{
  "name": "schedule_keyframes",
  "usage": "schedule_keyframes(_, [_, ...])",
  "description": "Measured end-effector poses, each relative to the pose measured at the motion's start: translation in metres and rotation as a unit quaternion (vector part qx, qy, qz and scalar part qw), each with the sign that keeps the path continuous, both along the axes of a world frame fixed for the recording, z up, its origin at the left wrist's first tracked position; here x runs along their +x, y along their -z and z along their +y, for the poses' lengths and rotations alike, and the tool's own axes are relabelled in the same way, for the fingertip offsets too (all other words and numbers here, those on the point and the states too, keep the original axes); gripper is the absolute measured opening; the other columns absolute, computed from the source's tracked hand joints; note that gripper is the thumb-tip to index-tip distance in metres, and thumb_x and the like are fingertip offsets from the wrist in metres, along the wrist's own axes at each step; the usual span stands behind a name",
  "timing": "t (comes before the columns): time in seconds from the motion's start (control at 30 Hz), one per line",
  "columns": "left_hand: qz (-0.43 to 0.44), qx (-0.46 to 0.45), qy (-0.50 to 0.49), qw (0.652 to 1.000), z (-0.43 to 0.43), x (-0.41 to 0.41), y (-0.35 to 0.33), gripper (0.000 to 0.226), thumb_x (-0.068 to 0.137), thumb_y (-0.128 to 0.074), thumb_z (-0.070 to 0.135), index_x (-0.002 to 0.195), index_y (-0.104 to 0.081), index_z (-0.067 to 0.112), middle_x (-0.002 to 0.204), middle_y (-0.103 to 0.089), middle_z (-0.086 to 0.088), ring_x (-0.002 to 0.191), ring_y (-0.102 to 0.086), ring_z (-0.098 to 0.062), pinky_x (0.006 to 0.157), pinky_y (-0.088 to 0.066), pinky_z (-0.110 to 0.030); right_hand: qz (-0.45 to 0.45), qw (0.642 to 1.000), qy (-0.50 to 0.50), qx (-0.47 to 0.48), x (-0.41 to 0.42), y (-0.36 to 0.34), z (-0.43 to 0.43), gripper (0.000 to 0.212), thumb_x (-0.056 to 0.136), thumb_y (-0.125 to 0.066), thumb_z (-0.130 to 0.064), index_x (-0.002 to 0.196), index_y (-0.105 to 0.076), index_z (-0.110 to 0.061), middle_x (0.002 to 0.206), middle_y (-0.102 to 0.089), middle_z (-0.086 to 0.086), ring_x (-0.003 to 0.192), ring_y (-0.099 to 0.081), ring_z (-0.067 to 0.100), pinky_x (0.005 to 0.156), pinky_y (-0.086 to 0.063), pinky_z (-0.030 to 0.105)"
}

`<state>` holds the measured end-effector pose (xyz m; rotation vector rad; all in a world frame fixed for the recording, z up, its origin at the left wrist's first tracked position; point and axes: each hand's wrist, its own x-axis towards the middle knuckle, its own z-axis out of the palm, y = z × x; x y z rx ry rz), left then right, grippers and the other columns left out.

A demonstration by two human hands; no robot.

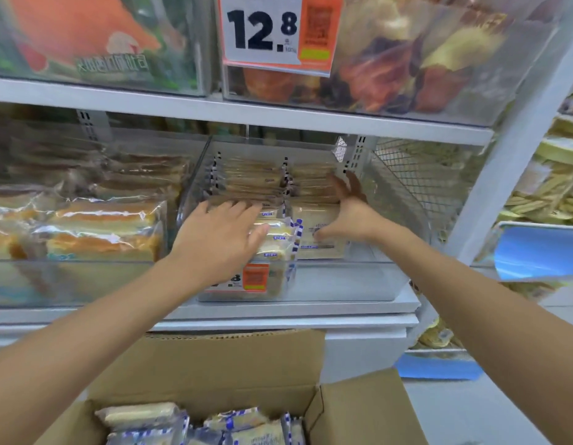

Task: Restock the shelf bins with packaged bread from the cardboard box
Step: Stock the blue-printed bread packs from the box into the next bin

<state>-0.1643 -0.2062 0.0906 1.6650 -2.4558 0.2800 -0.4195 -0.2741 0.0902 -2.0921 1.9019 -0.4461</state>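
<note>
A clear plastic shelf bin (359, 281) in the middle holds rows of packaged bread (253, 184) in clear wrappers with blue-and-white edges. My left hand (217, 236) lies flat with fingers spread on the front left packets (278, 239). My right hand (349, 210) reaches into the bin's right side, fingers spread, thumb against a flat packet (314, 216) lying face up. Neither hand visibly grips a packet. Below, an open cardboard box (359, 412) holds several more bread packets (240, 427).
A neighbouring bin (86, 281) at the left holds orange-crusted bread. The upper shelf (246, 114) carries a 12.8 price tag (262, 30). A wire mesh panel (407, 165) and white upright post (510, 162) stand right. A small price label (250, 279) hangs on the bin front.
</note>
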Motion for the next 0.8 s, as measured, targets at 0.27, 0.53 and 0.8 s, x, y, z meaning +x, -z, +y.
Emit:
schedule_keyframes(0.27, [0.015, -0.014, 0.000, 1.000, 0.000, 0.000, 0.002, 0.073, 0.091, 0.002, 0.053, 0.149, -0.033, 0.025, 0.146, -0.047, 0.006, 0.135, -0.041, -0.015, 0.112, -0.029, -0.043, -0.135, 0.989, 0.055, 0.002, -0.012, 0.010, -0.004, 0.135, 0.058, -0.093, -0.035, 0.153, 0.004, -0.031, 0.155, -0.029, 0.002, 0.137, -0.037, 0.023, 0.101, -0.040, 0.029])
schedule_keyframes(0.53, [0.023, -0.016, 0.000, 1.000, 0.001, 0.000, 0.001, 0.073, 0.091, 0.001, 0.054, 0.148, -0.034, 0.025, 0.145, -0.048, 0.006, 0.135, -0.042, -0.015, 0.111, -0.030, -0.042, -0.104, 0.993, 0.052, -0.020, -0.009, 0.012, -0.002, 0.106, 0.058, -0.092, -0.038, 0.134, -0.020, -0.025, 0.138, -0.031, 0.010, 0.121, -0.046, 0.027, 0.095, -0.047, 0.036])
schedule_keyframes(0.8, [0.049, 0.018, 0.004, 0.999, 0.002, -0.001, -0.005, 0.057, 0.102, -0.020, 0.052, 0.148, -0.036, 0.023, 0.147, -0.047, 0.001, 0.135, -0.042, -0.018, 0.111, -0.030, -0.042, -0.053, 0.997, 0.048, 0.028, -0.018, 0.005, 0.010, 0.146, 0.039, -0.083, -0.074, 0.143, 0.018, -0.053, 0.163, 0.014, -0.002, 0.150, 0.009, 0.027, 0.120, -0.013, 0.056])
